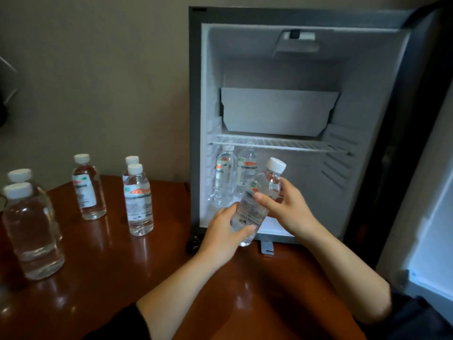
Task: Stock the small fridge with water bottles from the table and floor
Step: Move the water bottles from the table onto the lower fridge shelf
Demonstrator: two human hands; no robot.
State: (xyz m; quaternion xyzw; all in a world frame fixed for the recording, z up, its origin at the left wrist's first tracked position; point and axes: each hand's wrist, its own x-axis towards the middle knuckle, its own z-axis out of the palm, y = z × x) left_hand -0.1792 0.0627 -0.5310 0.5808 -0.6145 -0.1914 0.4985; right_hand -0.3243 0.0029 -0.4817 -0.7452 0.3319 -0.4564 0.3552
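1. The left grip [221, 231] is wrapping the lower body of the water bottle [255, 202], thumb across the front. The right grip [286, 207] is clamping the upper body just below the shoulder. Both are closed on it.
2. The bottle is lying tilted between them, cap pointing to 1 o'clock and base to 7 o'clock. It is hanging in front of the mini fridge's [196, 119] lower compartment, not yet inside.
3. Likely risk: one grip releasing while the bottle is tilting could leave the smooth plastic sliding out and dropping onto the tabletop [122, 266].
4. Two stocked bottles [224, 182] are standing at 11 o'clock from the held one, close together. A base swinging in wide could be toppling them.
5. The wire shelf [282, 143] is sitting at 12 o'clock. A bottle going in upright and high could be catching its cap there.
6. More bottles are waiting at 9 o'clock, the nearest bottle [138, 202] within reach of a left arm sweeping back.
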